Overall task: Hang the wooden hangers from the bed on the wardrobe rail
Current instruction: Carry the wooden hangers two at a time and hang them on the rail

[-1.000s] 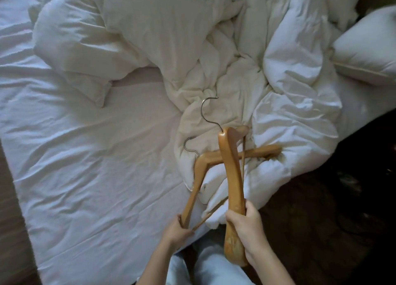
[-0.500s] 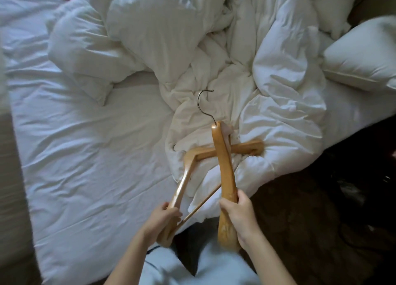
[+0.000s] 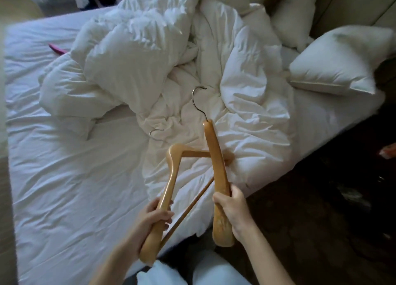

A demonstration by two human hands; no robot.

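Observation:
I hold two wooden hangers above the near edge of the bed [image 3: 64, 188]. My left hand [image 3: 153, 218] grips the lower arm of the left hanger [image 3: 171, 177], whose metal hook [image 3: 155, 133] points away over the duvet. My right hand [image 3: 231, 207] grips the right hanger [image 3: 216, 162] near its lower end; I see that hanger edge-on, with its hook [image 3: 198, 100] pointing away from me. The two hangers cross near the middle. No wardrobe or rail is in view.
A crumpled white duvet [image 3: 171, 59] covers the middle of the bed. White pillows [image 3: 340, 59] lie at the right by the headboard. A pink object [image 3: 56, 50] sticks out at the left of the duvet. Dark floor [image 3: 321, 209] lies to the right.
Both hangers have lifted off the duvet toward me, and my left hand has shifted to a firmer grip on its hanger. The view has pulled back, showing more of the bed.

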